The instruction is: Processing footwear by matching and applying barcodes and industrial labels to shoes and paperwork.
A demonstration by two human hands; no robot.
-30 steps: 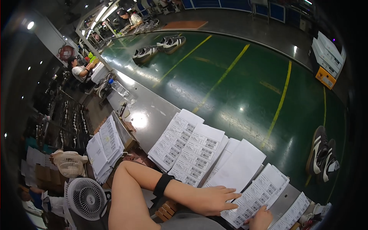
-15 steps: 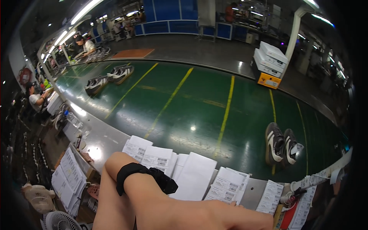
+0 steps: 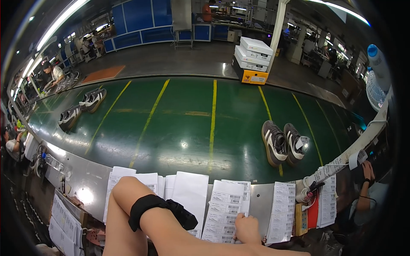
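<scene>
Far to the left of both hands, a stack of printed sheets (image 3: 64,224) sits by the metal worktop (image 3: 261,204). Left forearm (image 3: 164,224): fitted with a black band (image 3: 147,205), it crosses in front of white sheets (image 3: 186,192). Left hand (image 3: 275,251): mostly cut off from my sight at the near edge; finger state cannot be told. Right hand (image 3: 248,228): fingers curled, one fingertip touching the label sheets (image 3: 224,205) directly beneath it; I cannot tell whether paper is pinched. Ahead of the right hand runs a green belt (image 3: 181,123), carrying, forward and to the right, a pair of dark striped shoes (image 3: 274,143). Just right of the right hand lies a separate label stack (image 3: 282,209); beyond it, a red panel (image 3: 312,213).
</scene>
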